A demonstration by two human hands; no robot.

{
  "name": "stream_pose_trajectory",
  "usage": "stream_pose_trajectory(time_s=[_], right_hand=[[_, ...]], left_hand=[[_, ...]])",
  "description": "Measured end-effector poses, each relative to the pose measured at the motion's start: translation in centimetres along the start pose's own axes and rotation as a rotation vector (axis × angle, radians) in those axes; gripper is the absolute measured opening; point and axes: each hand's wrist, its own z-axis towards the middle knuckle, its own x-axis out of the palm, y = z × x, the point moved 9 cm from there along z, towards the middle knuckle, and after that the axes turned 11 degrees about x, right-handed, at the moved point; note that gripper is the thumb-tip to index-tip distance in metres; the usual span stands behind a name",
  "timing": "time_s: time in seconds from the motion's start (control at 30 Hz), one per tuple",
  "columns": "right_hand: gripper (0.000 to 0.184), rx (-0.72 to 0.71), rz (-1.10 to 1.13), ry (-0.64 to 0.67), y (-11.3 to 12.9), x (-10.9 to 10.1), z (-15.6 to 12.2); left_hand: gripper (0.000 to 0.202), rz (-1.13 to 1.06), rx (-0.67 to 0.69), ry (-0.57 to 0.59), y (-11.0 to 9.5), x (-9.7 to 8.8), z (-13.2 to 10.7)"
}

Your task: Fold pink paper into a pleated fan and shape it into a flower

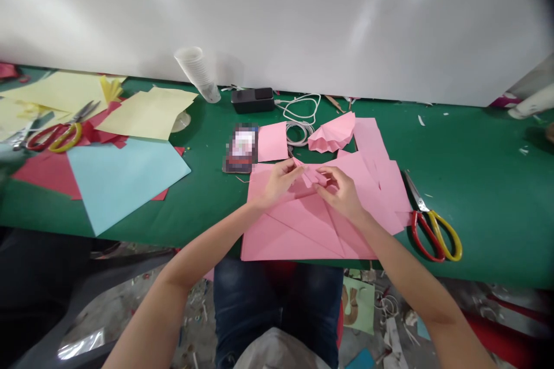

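Worktop: paper stack ctr., folded pc. above it, scissors just R. Phone behind stack to L; box behind phone; cups L of box, nr. wall.

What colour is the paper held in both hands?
The folded paper is pink, shown in the head view.

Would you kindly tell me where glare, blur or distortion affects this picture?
Head view: pale glare streaks the white panel; the upper-right corner is dark; the phone is pixelated, its screen unreadable. In the head view, creases show in the folded paper between the left hand and right hand.
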Motion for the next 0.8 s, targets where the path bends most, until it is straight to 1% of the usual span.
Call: stream_pose_trajectory(time_s=[0.07,0.17,0.23,0.3,0.4,0.47,0.53,0.6,0.67,0.8], right_hand=[[0.026,-0.04,-0.058,-0.018,0.3,0.0,-0.2],[0.026,-0.1,-0.128,-0.058,0.6,-0.1,-0.5],[0.019,-0.17,-0.195,-0.085,1.1,-0.1,-0.7],[0.011,-0.217,-0.265,-0.107,1.5,-0.1,-0.8],[0.009,-0.19,-0.313,-0.123,1.4,-0.1,-0.6],[0.011,-0.158,-0.306,-0.102,1.2,-0.1,-0.4],[0.011,-0.132,-0.277,-0.066,1.1,0.0,-0.2],[0.01,-0.112,-0.243,-0.05,0.9,-0.2,0.0],[0.011,-0.106,-0.229,-0.05,0.9,-0.4,0.1],[0.01,-0.125,-0.264,-0.001,0.7,0.0,0.1]], left_hand=[[0.029,-0.001,0.002,0.019,0.1,0.3,0.0],[0.028,0.01,-0.011,0.001,0.3,0.5,-0.2],[0.028,0.008,-0.011,0.0,0.2,0.8,-0.4],[0.029,-0.006,-0.005,0.029,0.0,1.2,-0.5],[0.029,-0.016,0.01,0.06,-0.1,1.5,-0.6],[0.029,-0.029,0.008,0.081,0.0,1.6,-0.6],[0.029,-0.057,-0.006,0.131,0.3,2.1,-0.7],[0.036,-0.063,0.007,0.188,0.3,2.5,-0.7],[0.049,-0.023,0.047,0.219,0.2,2.6,-0.7],[0.073,0.06,0.147,0.225,-0.4,2.1,-0.5]])
